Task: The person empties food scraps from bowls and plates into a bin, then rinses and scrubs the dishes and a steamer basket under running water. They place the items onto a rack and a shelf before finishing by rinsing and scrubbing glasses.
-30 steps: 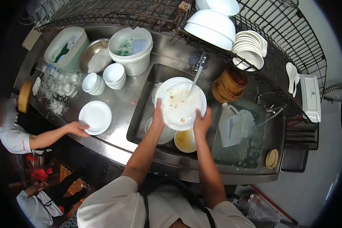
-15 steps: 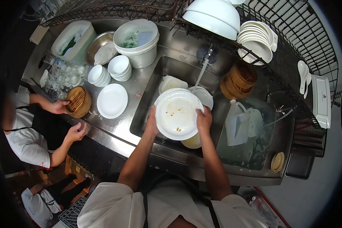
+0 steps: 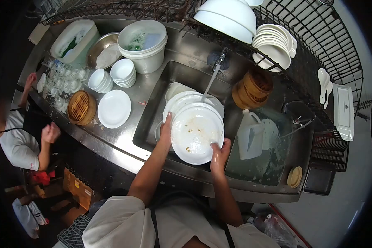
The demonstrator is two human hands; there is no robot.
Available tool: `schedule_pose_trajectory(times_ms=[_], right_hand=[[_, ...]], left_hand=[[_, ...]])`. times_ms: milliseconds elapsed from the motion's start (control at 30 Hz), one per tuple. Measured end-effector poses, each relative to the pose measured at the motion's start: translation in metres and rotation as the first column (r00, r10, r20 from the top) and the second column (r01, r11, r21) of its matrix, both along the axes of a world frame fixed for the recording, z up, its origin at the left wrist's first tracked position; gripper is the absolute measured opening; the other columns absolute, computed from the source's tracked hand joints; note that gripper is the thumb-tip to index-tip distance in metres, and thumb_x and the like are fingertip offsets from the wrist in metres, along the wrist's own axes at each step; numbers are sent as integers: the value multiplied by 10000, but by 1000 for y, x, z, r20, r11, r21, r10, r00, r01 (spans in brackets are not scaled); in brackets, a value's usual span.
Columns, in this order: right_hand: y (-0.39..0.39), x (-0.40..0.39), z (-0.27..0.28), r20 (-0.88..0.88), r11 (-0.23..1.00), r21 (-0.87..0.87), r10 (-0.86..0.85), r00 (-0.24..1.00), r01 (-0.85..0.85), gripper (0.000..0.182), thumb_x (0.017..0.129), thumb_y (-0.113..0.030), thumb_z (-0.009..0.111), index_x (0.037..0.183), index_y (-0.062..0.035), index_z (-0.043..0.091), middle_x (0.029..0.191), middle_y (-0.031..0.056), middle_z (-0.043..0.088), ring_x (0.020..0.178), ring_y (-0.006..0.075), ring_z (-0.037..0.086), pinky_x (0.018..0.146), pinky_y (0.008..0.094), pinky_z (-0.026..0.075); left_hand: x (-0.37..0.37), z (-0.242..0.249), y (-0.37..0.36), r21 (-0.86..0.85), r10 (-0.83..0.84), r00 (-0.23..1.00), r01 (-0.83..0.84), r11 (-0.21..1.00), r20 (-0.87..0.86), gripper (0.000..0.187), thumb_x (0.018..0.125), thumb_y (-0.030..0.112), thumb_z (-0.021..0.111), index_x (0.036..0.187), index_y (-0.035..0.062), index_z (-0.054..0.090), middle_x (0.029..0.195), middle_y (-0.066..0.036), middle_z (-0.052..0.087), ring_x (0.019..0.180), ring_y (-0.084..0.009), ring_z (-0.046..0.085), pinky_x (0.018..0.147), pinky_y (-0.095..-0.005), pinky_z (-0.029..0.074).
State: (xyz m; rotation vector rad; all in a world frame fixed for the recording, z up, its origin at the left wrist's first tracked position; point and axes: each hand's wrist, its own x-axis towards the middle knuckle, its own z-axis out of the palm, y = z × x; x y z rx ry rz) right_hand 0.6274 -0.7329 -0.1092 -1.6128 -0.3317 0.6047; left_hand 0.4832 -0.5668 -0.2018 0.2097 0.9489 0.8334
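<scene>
A white plate (image 3: 197,140) with brown food specks is tilted up over the sink, gripped at both sides. My left hand (image 3: 165,131) is closed on its left rim, fingers partly hidden behind. At the lower right edge, my right hand (image 3: 220,156) pinches the rim with the thumb on top. Behind this plate, another white plate (image 3: 173,101) shows at upper left, its edge near my left fingertips. Water runs from the tap (image 3: 222,58) onto the plates. Further dishes lie in the sink basin (image 3: 146,128), partly covered.
Left counter: a white plate (image 3: 114,109), stacked bowls (image 3: 123,70), a bamboo steamer (image 3: 81,108), glasses (image 3: 66,78) and a bucket (image 3: 146,58). A jug (image 3: 251,138) sits in the right basin; steamers (image 3: 252,91) stand behind. A wire rack (image 3: 318,33) overhangs. A co-worker (image 3: 18,136) stands left.
The speckled plate has shifted down toward me, exposing more of the plate behind it. My right hand moved lower. The co-worker has let go of the bamboo steamer and drawn back.
</scene>
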Motion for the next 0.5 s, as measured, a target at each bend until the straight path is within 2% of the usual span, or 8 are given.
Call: schedule_pose_trajectory(times_ms=[33,133,233,333,433,500], right_hand=[[-4,-4,6,-80,999,33,-22,997,24,363,763,35,621,1119,27,545,1091,121,637,997,204,604,911,339,473],[-8,-10,11,-135,996,51,-62,989,70,454,738,51,627,1189,39,574,1115,126,657,1002,197,615,920,329,477],[-8,2,-14,-151,1000,-4,-27,988,27,497,731,44,616,1228,44,603,1110,129,682,987,203,635,921,325,484],[15,25,-28,-118,998,26,60,991,-57,457,739,17,606,1194,47,630,1066,114,698,945,202,646,901,323,492],[54,43,-21,-249,993,-29,107,962,-118,458,749,-5,597,1201,56,629,1073,120,694,956,197,641,905,316,485],[57,44,-21,-148,984,38,175,973,-171,454,747,3,591,1198,54,601,1087,126,672,975,200,624,906,322,479]], left_hand=[[1,1,0,-21,-5,999,5,1000,33,779,926,538,649,1365,-83,483,1221,-203,650,1006,-267,699,867,-393,595],[0,9,0,-51,-7,995,12,999,103,782,942,574,607,1386,-56,478,1257,-200,635,1032,-268,695,879,-393,592],[0,21,5,-14,12,995,-10,1000,103,759,955,580,583,1384,-39,490,1269,-191,634,1048,-263,692,885,-390,591],[-5,16,8,22,21,997,-23,999,76,725,969,556,575,1376,-39,501,1261,-179,643,1060,-255,689,888,-385,591],[-9,7,10,83,6,997,-12,996,75,695,980,532,572,1372,-38,508,1251,-167,654,1070,-245,687,897,-374,588],[-11,1,11,108,32,999,-34,994,25,673,985,512,575,1371,-35,511,1243,-162,661,1074,-242,686,905,-365,584]])
